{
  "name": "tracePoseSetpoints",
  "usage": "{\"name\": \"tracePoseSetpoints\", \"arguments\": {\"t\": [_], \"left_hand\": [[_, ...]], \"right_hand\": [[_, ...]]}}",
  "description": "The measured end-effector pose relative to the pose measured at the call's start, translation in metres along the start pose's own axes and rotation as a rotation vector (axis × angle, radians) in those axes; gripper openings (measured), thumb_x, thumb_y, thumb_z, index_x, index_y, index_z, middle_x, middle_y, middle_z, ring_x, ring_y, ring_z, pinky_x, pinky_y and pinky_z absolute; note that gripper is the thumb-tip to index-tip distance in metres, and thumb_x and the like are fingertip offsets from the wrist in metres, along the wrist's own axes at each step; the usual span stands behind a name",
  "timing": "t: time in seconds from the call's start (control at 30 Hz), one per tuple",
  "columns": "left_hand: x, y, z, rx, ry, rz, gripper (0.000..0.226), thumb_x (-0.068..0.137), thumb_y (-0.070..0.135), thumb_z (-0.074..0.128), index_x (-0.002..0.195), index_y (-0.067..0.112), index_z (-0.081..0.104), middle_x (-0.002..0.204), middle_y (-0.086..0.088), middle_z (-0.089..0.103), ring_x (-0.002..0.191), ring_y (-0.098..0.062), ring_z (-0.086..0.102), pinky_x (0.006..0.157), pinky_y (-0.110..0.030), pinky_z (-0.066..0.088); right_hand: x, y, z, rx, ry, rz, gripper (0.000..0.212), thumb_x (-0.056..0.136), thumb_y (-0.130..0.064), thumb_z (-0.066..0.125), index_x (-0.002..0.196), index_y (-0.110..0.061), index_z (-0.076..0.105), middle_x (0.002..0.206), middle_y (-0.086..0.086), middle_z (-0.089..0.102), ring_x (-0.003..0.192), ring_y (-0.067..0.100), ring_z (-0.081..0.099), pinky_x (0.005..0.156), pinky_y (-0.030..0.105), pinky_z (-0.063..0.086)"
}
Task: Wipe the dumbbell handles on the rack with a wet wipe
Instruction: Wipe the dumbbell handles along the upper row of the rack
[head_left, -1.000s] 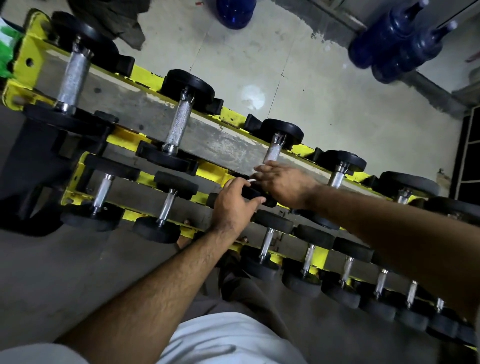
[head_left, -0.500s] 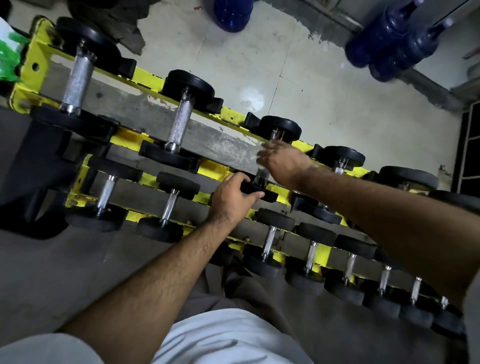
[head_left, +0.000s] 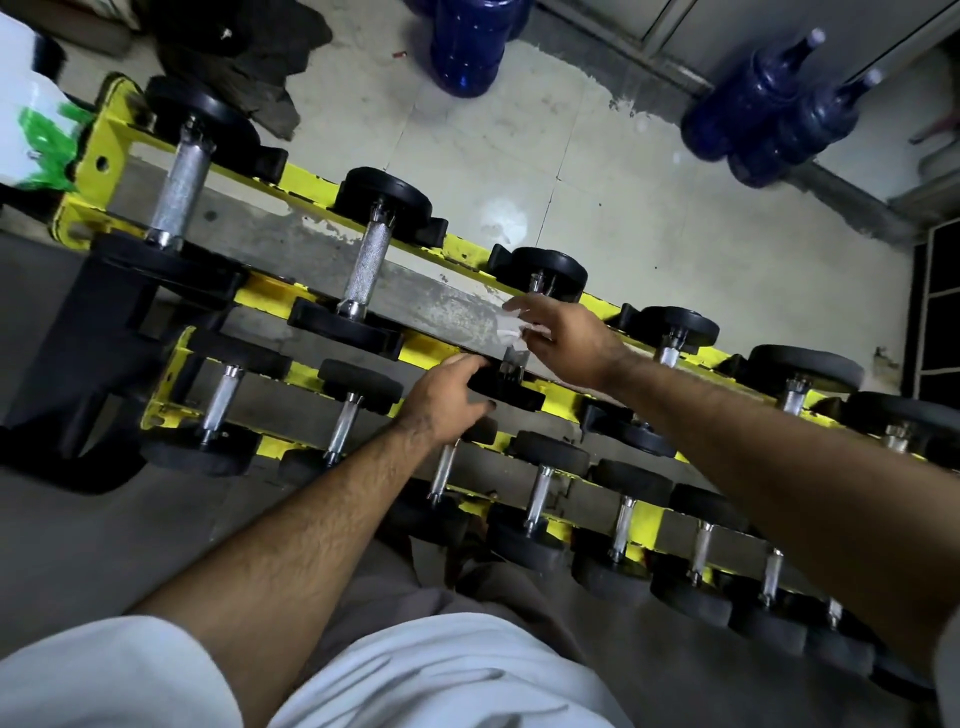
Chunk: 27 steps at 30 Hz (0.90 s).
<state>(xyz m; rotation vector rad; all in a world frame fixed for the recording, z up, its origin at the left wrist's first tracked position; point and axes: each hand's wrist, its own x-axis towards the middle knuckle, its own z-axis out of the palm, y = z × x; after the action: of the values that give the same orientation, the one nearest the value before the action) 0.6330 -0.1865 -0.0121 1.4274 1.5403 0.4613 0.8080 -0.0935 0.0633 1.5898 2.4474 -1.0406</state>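
The right hand (head_left: 563, 338) pinches a crumpled white wet wipe (head_left: 511, 330) against the third steel dumbbell handle (head_left: 513, 358) on the yellow two-tier rack's (head_left: 431, 351) upper row. The left hand (head_left: 447, 397) closes on its black end plate (head_left: 511, 397). Most handles probably remain.

Rack (head_left: 270, 291): I see a yellow two-tier frame running diagonally.
Upper tier: larger dumbbells (head_left: 179, 192) with knurled handles, laid crosswise.
Lower tier: smaller dumbbells (head_left: 537, 501), side by side.
Floor (head_left: 597, 171): pale tiles; blue water bottles (head_left: 467, 47) stand on it.
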Motion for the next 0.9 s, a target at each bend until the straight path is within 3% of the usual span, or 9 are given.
{"name": "tracePoseSetpoints", "arguments": {"t": [0.13,0.2,0.3,0.47,0.6,0.77,0.9], "left_hand": [[0.008,-0.001,0.006,0.122,0.010,0.044,0.047,0.079,0.022,0.079,0.122,0.017,0.062,0.119,0.002,0.062,0.105,-0.021,0.060,0.089,-0.037,0.054],[0.010,-0.004,0.010,0.133,0.030,0.043,0.039,0.078,0.018,0.077,0.115,0.019,0.063,0.113,0.003,0.062,0.098,-0.020,0.061,0.081,-0.039,0.055],[0.009,-0.003,0.015,0.160,0.049,0.078,0.032,0.079,0.015,0.075,0.108,0.019,0.061,0.107,0.004,0.059,0.093,-0.020,0.059,0.074,-0.039,0.054],[0.005,0.003,0.015,0.317,0.099,0.167,0.030,0.080,0.013,0.069,0.108,0.015,0.059,0.106,0.001,0.056,0.102,-0.020,0.051,0.081,-0.042,0.053],[0.000,0.017,0.008,0.494,0.156,0.278,0.031,0.079,0.020,0.077,0.103,0.013,0.059,0.103,0.000,0.053,0.100,-0.018,0.048,0.083,-0.028,0.047],[-0.004,0.030,0.021,0.729,0.209,0.425,0.029,0.072,0.009,0.078,0.096,0.016,0.064,0.091,0.000,0.049,0.087,-0.017,0.045,0.076,-0.030,0.044],[-0.008,0.048,0.041,0.860,0.210,0.415,0.035,0.065,0.001,0.075,0.095,0.016,0.064,0.089,-0.001,0.046,0.083,-0.018,0.041,0.073,-0.031,0.039]], "right_hand": [[0.008,0.003,0.000,0.133,-0.002,0.115,0.031,0.093,-0.008,0.057,0.121,-0.019,0.067,0.121,-0.001,0.069,0.112,0.012,0.064,0.100,0.035,0.052],[0.009,0.005,-0.001,0.209,0.026,0.162,0.025,0.093,-0.004,0.058,0.105,-0.021,0.071,0.104,-0.004,0.072,0.096,0.011,0.067,0.087,0.033,0.055],[0.009,0.008,-0.005,0.269,0.058,0.214,0.024,0.095,-0.005,0.059,0.093,-0.026,0.068,0.088,-0.010,0.069,0.073,-0.003,0.060,0.068,0.022,0.046],[0.010,0.013,-0.008,0.161,0.101,0.133,0.023,0.092,-0.006,0.057,0.101,-0.021,0.072,0.098,-0.006,0.072,0.092,0.011,0.065,0.075,0.024,0.046],[0.007,0.011,-0.012,0.099,0.217,0.033,0.026,0.096,-0.012,0.058,0.113,-0.025,0.073,0.112,-0.004,0.074,0.104,0.012,0.067,0.087,0.026,0.053],[0.003,0.014,-0.012,0.014,0.283,-0.046,0.035,0.096,-0.008,0.055,0.119,-0.027,0.072,0.115,0.001,0.074,0.102,0.016,0.069,0.084,0.030,0.057],[0.004,0.023,-0.010,-0.031,0.353,-0.097,0.038,0.092,-0.005,0.052,0.115,-0.026,0.074,0.111,0.002,0.075,0.101,0.020,0.070,0.083,0.034,0.057]]}}
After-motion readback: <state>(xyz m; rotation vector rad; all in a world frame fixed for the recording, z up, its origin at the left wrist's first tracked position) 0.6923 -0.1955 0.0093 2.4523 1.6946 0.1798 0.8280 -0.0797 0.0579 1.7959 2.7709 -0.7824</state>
